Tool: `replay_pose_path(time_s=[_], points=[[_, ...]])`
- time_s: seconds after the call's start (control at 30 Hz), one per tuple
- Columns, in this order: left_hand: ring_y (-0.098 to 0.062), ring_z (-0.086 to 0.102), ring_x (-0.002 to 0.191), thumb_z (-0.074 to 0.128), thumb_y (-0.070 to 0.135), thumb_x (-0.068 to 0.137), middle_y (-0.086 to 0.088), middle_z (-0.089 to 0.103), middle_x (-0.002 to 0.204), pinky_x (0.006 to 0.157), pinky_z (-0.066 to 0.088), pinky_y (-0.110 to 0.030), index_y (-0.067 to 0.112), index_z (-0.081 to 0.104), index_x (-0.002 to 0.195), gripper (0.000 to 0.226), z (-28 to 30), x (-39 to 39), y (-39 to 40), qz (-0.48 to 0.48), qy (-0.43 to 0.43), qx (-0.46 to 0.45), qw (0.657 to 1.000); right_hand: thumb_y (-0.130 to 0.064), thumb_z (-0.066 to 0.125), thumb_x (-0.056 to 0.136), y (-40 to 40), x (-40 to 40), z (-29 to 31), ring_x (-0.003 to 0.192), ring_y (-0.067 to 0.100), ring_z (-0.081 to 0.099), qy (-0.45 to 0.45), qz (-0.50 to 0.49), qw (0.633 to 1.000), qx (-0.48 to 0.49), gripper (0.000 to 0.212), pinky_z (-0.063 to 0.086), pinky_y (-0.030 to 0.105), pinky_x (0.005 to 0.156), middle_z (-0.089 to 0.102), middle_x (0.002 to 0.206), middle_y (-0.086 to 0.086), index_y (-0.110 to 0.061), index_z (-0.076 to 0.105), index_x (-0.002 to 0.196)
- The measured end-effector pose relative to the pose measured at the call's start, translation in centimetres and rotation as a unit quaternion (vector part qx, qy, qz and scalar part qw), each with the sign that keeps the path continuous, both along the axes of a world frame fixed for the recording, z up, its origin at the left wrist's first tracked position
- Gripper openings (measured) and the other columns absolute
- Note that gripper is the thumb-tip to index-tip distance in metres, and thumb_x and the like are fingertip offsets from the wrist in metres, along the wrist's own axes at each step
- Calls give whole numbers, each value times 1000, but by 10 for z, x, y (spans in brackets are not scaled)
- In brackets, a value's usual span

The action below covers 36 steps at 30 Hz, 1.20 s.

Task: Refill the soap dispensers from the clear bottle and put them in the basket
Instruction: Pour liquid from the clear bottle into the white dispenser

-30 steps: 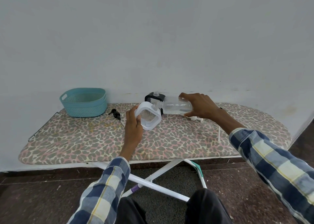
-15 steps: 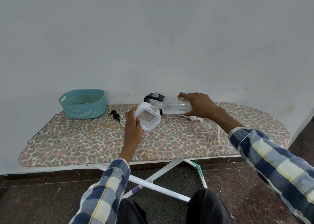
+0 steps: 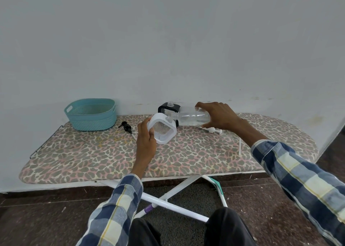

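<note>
Meanwhile, little is seen to have changed over the last second: the clear plastic bottle (image 3: 193,116) is kept nearly horizontal, its neck held at the mouth of the white square-framed soap dispenser with a clear textured window (image 3: 162,130), and only a slight drift of the whole view is noted. The bottle's far end is gripped by the right hand (image 3: 218,116), with fingers curled over the top and thumb underneath. The white dispenser is tilted toward the bottle and held at its left edge by the left hand (image 3: 146,141), whose fingers are wrapped round the frame while its base is kept just above the leopard-print ironing board cover (image 3: 93,154). A stream cannot be made out, and how full the dispenser is cannot be told; since the pose is unchanged, pouring is judged to be under way and not finished. Just behind the white one, a black square-framed dispenser (image 3: 169,107) is left standing with its neck uncapped, so a second refill appears to be pending. A black pump head (image 3: 126,126) is lying on the board to the left, and a white pump head (image 3: 212,130) under the right wrist; both must be refitted. The teal woven plastic basket (image 3: 91,115) is set at the board's far left, with no dispenser seen inside it.
</note>
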<state>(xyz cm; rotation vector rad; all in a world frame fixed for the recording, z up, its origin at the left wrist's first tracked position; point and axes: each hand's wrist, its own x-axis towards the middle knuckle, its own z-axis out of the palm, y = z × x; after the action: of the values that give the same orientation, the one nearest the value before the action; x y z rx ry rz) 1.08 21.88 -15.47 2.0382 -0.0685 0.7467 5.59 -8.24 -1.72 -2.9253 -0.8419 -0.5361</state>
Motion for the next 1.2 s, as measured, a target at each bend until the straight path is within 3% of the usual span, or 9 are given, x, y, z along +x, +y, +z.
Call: replay_pose_path(time_s=[1.2], points=[[-11, 45, 127, 42, 6, 113, -6, 42, 154, 103, 43, -36, 14, 37, 160, 48, 1, -1, -1, 10, 6, 8, 1000, -40, 90, 77, -3, 2, -4, 100, 23, 67, -13, 2, 1000, 1, 66, 54, 38, 73, 73, 121, -9, -37, 49, 128]])
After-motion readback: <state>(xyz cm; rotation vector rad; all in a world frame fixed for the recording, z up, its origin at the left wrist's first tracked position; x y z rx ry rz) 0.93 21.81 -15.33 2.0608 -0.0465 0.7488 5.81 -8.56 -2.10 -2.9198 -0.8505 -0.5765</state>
